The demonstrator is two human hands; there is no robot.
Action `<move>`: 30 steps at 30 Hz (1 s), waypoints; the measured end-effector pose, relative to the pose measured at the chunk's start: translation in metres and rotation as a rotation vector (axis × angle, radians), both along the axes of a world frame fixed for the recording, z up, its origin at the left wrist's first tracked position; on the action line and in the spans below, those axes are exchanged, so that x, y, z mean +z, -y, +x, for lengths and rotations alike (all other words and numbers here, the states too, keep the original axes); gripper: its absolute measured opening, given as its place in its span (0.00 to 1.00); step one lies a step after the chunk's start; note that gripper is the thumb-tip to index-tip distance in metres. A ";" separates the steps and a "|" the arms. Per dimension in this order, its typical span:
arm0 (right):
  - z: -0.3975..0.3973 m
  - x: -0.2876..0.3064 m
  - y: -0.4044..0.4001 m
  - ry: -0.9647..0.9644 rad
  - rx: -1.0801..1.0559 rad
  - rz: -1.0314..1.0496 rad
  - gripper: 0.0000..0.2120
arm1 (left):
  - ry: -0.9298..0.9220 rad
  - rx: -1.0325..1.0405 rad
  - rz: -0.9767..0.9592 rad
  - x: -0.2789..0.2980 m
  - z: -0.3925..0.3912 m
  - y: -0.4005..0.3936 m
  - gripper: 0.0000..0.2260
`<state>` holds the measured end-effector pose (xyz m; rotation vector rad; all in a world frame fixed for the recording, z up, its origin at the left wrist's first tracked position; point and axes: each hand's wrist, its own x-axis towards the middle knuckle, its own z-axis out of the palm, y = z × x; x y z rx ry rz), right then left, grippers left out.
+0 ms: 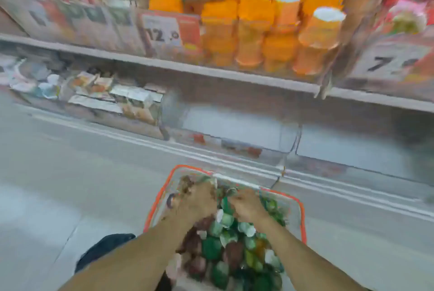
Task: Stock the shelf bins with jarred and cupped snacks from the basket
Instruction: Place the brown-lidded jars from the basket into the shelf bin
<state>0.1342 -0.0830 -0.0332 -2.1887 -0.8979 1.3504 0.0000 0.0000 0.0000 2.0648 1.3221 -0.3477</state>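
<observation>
Both forearms over blurred snack basket [303, 215], left hand [197, 204] and right hand [246, 206] grips unreadable

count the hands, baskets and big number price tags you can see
hands: 2, left hand and right hand, both in the basket
basket: 1
price tags: 2, the 12 tag and the 7 tag
total: 5
The snacks are too blurred to count.

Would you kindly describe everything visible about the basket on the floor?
The basket looks like clear plastic with an orange-red rim. It sits on the pale floor below the shelves, piled with small green, brown and whitish snack packs. Both hands, left and right, reach into the pile; blur hides their grip.
</observation>
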 end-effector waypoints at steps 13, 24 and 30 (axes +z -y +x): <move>-0.020 -0.111 -0.010 0.432 0.277 0.141 0.28 | 0.005 0.156 0.295 -0.157 -0.033 0.002 0.17; -0.051 -0.092 -0.052 0.631 0.642 0.332 0.13 | 0.167 0.459 -0.059 -0.109 -0.074 -0.042 0.11; -0.096 -0.107 -0.053 0.786 0.907 0.063 0.38 | 0.091 0.321 -0.261 -0.030 -0.128 -0.080 0.14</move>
